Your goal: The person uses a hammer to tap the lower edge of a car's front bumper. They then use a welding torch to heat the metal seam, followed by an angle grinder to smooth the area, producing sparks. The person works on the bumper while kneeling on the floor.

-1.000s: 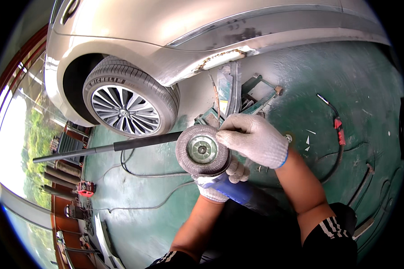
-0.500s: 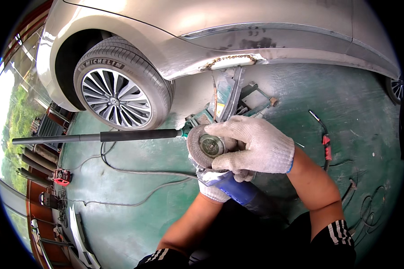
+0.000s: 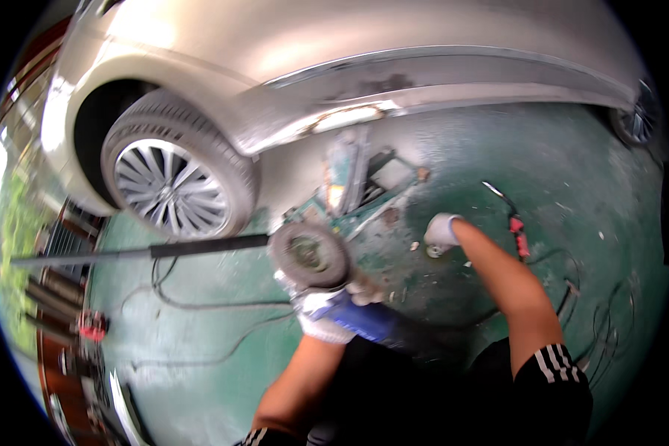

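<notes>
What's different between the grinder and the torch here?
The grinder has a blue body; the torch has a red handle.
The grinder carries a round disc; the torch has a thin neck.
The grinder is in the left hand; the torch lies on the floor.
Both are hand tools.

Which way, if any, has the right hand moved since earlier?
Yes: right hand moved right, away from the grinder disc, toward the red-handled torch.

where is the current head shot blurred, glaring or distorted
Head view: the blue angle grinder and its round grey disc look smeared, as does the silver multi-spoke wheel; same head view, glare whitens the beige car body at upper left; there too, the long silver trim strip bows down rightward.
</notes>
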